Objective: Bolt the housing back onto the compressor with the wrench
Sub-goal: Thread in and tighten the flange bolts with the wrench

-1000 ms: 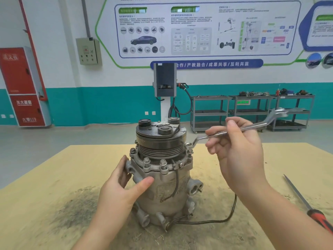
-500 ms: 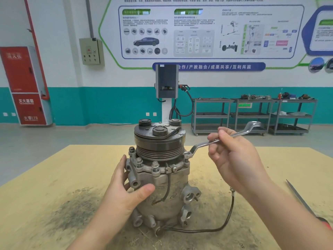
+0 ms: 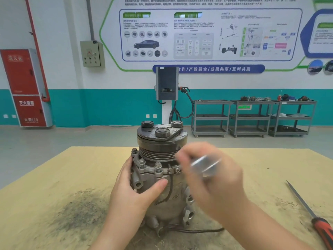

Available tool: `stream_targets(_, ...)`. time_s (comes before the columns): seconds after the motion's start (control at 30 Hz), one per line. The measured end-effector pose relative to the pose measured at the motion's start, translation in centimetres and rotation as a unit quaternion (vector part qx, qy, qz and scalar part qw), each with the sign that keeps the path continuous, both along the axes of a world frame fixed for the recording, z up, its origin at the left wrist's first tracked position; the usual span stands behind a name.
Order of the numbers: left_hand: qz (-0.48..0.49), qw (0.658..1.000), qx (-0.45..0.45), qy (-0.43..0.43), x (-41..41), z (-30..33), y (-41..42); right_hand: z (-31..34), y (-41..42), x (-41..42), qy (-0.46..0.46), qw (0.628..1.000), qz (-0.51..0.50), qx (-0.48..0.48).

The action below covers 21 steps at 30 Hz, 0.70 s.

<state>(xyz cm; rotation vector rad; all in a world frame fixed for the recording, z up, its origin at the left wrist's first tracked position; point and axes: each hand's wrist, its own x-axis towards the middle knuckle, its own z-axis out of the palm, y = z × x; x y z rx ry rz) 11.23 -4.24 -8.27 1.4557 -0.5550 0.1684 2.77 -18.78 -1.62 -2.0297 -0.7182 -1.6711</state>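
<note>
The grey compressor (image 3: 158, 179) stands upright on the wooden table (image 3: 54, 177), its dark pulley (image 3: 161, 139) on top. Bolts (image 3: 158, 166) stick up from the housing flange (image 3: 144, 169) below the pulley. My left hand (image 3: 133, 192) grips the compressor's left side, thumb across the front. My right hand (image 3: 207, 177) is blurred with motion just right of the flange and holds the silver wrench (image 3: 205, 164), itself a blur across the hand. The wrench's head and the bolt on the right side are hidden by the blur.
A red-handled screwdriver (image 3: 310, 213) lies on the table at the right. A black cable (image 3: 198, 230) trails from the compressor's base toward the right. A dark grime patch (image 3: 79, 208) marks the table at the left. Metal shelf carts (image 3: 252, 118) stand far behind.
My right hand has swung the wrench down and toward me, from pointing up-right to lying low beside the flange. The compressor has turned slightly under my left hand.
</note>
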Motion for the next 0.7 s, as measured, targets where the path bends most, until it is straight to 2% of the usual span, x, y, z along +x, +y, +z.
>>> stream_targets(0.07, 0.011, 1.0, 0.015, 0.007, 0.0, 0.0, 0.2, 1.4, -0.5, -0.7, 0.048, 0.978, 0.081, 0.188)
stream_targets(0.13, 0.024, 1.0, 0.015, 0.01, 0.4, 0.1, 0.3, 2.4, -1.3, -0.7, 0.119, 0.909, 0.164, 0.364)
stream_targets(0.2, 0.023, 1.0, 0.016, 0.009, 1.0, 0.2, 0.5, 2.9, -2.3, -0.4, 0.176, 0.839, 0.215, 0.469)
stream_targets(0.27, 0.015, 1.0, 0.01, -0.001, 1.7, 0.1, 0.7, 2.9, -2.9, 0.0, 0.209, 0.784, 0.251, 0.528)
stream_targets(0.47, -0.009, 1.0, -0.023, 0.004, 2.9, -0.3, 1.0, 2.2, -3.8, 0.9, 0.264, 0.7, 0.333, 0.574)
stream_targets(0.53, -0.021, 0.999, -0.029, 0.002, 3.0, -0.3, 1.1, 2.0, -4.3, 1.2, 0.274, 0.683, 0.343, 0.584)
stream_targets(0.6, -0.037, 0.999, -0.034, -0.002, 2.9, -0.2, 1.0, 1.5, -4.5, 1.4, 0.271, 0.681, 0.349, 0.584)
stream_targets(0.67, -0.043, 0.998, -0.04, 0.0, 2.7, -0.1, 1.0, 0.4, -3.9, 1.3, 0.229, 0.718, 0.344, 0.56)
stream_targets(0.7, -0.043, 0.998, -0.042, 0.003, 2.5, -0.1, 1.0, -0.3, -3.4, 1.2, 0.186, 0.757, 0.329, 0.533)
